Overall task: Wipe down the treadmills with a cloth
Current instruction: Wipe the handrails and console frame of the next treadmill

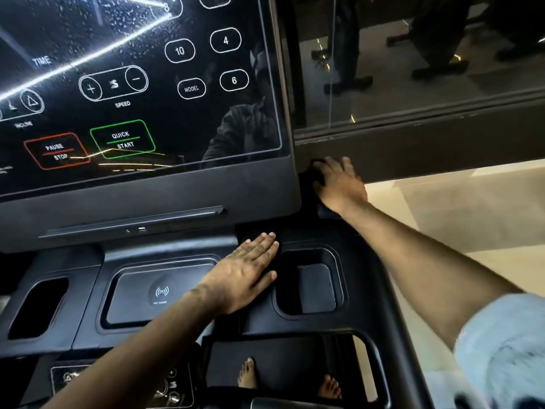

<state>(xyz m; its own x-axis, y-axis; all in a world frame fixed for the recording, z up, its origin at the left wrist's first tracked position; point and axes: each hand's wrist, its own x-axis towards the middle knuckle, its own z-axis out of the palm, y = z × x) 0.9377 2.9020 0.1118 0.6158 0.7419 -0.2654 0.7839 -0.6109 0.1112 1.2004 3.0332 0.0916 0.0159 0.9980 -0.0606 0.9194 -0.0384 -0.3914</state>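
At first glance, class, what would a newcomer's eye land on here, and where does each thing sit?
The glossy control screen fills the upper left, its green QUICK START button beside the red PAUSE STOP button. Below it, the left hand lies flat on the console tray; the right hand presses a dark cloth at the screen's right edge.

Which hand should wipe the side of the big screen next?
Right. The right hand already presses the dark cloth at the right edge of the screen. The left hand lies flat by the cup holder, away from that edge.
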